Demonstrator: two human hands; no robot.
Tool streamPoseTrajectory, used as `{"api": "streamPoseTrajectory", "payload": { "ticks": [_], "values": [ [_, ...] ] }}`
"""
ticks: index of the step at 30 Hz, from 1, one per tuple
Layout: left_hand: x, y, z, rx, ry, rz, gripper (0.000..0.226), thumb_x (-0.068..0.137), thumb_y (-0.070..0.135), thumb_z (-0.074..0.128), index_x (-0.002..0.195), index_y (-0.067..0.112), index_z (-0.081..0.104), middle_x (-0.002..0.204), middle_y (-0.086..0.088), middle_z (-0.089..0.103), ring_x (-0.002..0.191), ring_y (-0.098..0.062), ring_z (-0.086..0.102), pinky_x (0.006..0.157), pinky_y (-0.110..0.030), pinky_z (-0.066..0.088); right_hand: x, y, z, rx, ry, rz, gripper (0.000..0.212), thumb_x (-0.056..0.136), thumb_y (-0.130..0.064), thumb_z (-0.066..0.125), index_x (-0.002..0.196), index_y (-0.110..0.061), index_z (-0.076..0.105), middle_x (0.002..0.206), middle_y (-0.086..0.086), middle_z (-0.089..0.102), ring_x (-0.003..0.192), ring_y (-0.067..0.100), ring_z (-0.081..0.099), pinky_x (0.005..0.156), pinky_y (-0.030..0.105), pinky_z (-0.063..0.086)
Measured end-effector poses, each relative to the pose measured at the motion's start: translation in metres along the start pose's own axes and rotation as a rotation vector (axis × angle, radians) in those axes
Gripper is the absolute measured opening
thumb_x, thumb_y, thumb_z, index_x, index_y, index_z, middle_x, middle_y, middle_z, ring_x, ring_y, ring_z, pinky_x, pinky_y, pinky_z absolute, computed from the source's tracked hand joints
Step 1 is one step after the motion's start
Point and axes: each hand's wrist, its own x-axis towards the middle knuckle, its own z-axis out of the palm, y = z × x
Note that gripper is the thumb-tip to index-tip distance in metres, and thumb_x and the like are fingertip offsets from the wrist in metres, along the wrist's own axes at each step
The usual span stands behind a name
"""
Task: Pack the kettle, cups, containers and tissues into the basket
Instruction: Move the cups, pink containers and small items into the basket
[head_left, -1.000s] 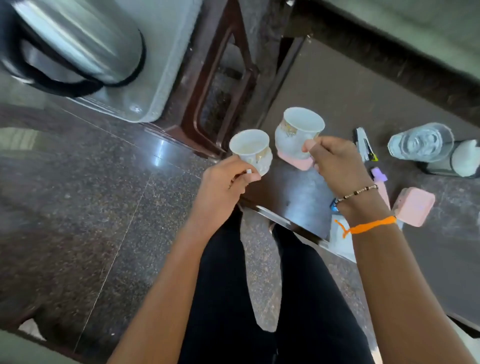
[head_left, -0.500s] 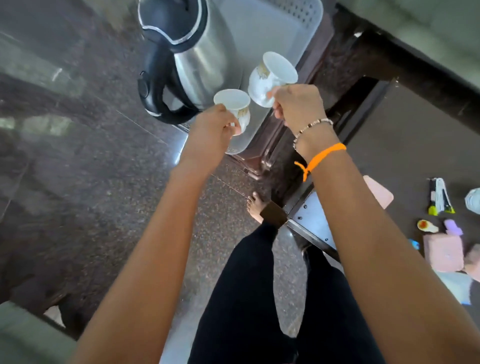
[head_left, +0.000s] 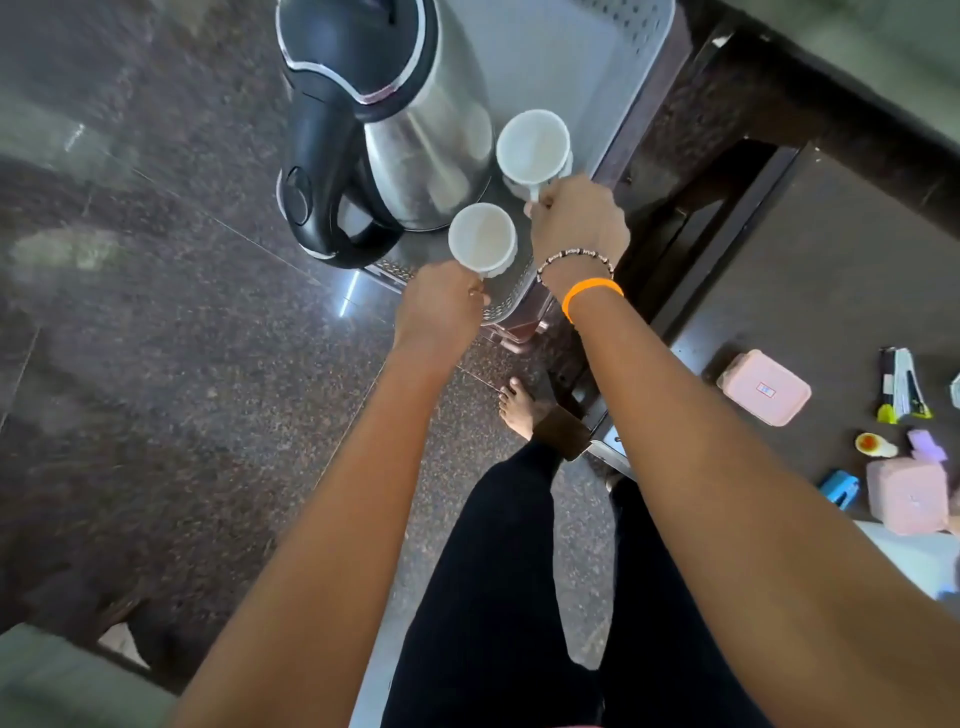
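While gripping a handle apiece, lowering two white cups into the basket, mouths up. Left cup hanging over the basket's near edge, just beside the kettle's black handle; right cup further in, close against the kettle's steel body, whether touching the floor of the basket, cannot tell. Left hand clenched round the left cup's handle, knuckles up, poised at the basket's near corner. Right hand pinching the right cup's handle, fingers curled tight, beaded bracelet and orange band showing at the wrist. Kettle already standing upright in the basket's left side, black lid on top. Basket sitting on a dark wooden stand above the speckled stone floor. Off to the right, on the dark table, waiting: one pink container near the table's left edge, another pink container nearer the front edge, with small bright bits scattered between, too small to name. Bare foot planted beside the table leg.
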Motion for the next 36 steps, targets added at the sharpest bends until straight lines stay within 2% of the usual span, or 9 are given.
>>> {"api": "streamPoseTrajectory", "payload": {
  "ticks": [3,8,13,20,23,27,31,34,36],
  "values": [
    [-0.011,0.007,-0.003,-0.051,0.085,0.009,0.022,0.088,0.014,0.053,0.100,0.010,0.070,0.106,-0.016,0.068,0.095,-0.036,0.061,0.082,-0.042,0.051,-0.003,0.006,0.000,0.003,0.042,-0.060,0.020,0.088,-0.025,0.056,0.103,-0.019,0.068,0.112,0.009,0.067,0.105,0.033,0.062,0.081,0.036,0.051],
    [-0.036,0.031,0.005,-0.233,0.261,0.090,0.019,0.088,0.012,0.051,0.092,0.006,0.068,0.096,-0.010,0.062,0.081,-0.026,0.059,0.071,-0.036,0.049,-0.020,0.030,-0.014,0.171,0.069,-0.142,0.013,0.084,-0.025,0.058,0.091,-0.023,0.069,0.099,-0.001,0.071,0.095,0.023,0.065,0.080,0.035,0.052],
    [-0.068,0.075,0.034,-0.368,0.071,0.274,0.010,0.085,0.009,0.057,0.085,0.009,0.067,0.089,-0.007,0.061,0.076,-0.018,0.059,0.074,-0.029,0.048,-0.052,0.099,-0.029,0.256,0.082,-0.108,0.010,0.083,-0.023,0.060,0.086,-0.021,0.069,0.094,0.003,0.068,0.090,0.023,0.062,0.077,0.034,0.049],
    [-0.122,0.145,0.116,-0.353,-0.274,0.317,0.011,0.085,0.010,0.059,0.084,0.010,0.070,0.089,-0.006,0.065,0.077,-0.013,0.057,0.075,-0.022,0.043,-0.100,0.257,-0.041,0.336,0.123,0.222,0.013,0.082,-0.013,0.059,0.087,-0.010,0.071,0.098,0.013,0.071,0.091,0.030,0.063,0.079,0.033,0.046],
    [-0.133,0.169,0.149,-0.385,-0.423,0.191,0.015,0.087,0.011,0.055,0.089,0.010,0.071,0.088,-0.002,0.067,0.075,-0.009,0.056,0.075,-0.017,0.040,-0.109,0.316,-0.043,0.366,0.142,0.337,0.013,0.082,-0.011,0.060,0.086,-0.006,0.071,0.096,0.016,0.072,0.092,0.032,0.064,0.080,0.032,0.045],
    [-0.136,0.200,0.189,-0.544,-0.658,-0.178,0.021,0.094,0.016,0.046,0.085,0.011,0.064,0.076,-0.001,0.060,0.064,-0.010,0.055,0.065,-0.018,0.045,-0.113,0.379,-0.049,0.435,0.173,0.425,0.013,0.082,-0.007,0.059,0.085,-0.002,0.070,0.091,0.020,0.072,0.087,0.033,0.065,0.078,0.028,0.042],
    [-0.125,0.231,0.223,-0.629,-0.589,-0.398,0.030,0.098,0.029,0.042,0.074,0.013,0.053,0.072,-0.003,0.055,0.060,-0.011,0.052,0.058,-0.018,0.041,-0.109,0.428,-0.057,0.454,0.218,0.547,0.021,0.084,-0.004,0.053,0.099,0.001,0.067,0.104,0.024,0.067,0.101,0.035,0.059,0.086,0.028,0.037],
    [-0.115,0.248,0.245,-0.726,-0.570,-0.529,0.027,0.097,0.029,0.044,0.107,0.005,0.054,0.095,-0.010,0.061,0.069,-0.016,0.059,0.068,-0.024,0.048,-0.102,0.461,-0.061,0.395,0.234,0.633,0.032,0.083,-0.005,0.053,0.114,0.001,0.055,0.125,0.024,0.049,0.116,0.035,0.047,0.095,0.027,0.029],
    [-0.108,0.255,0.258,-0.778,-0.562,-0.612,0.037,0.097,0.026,0.043,0.128,0.005,0.043,0.114,-0.015,0.060,0.084,-0.022,0.063,0.076,-0.030,0.050,-0.096,0.479,-0.064,0.294,0.193,0.656,0.042,0.082,-0.010,0.058,0.122,-0.001,0.047,0.134,0.021,0.039,0.123,0.036,0.040,0.102,0.030,0.024]
  ]
}}
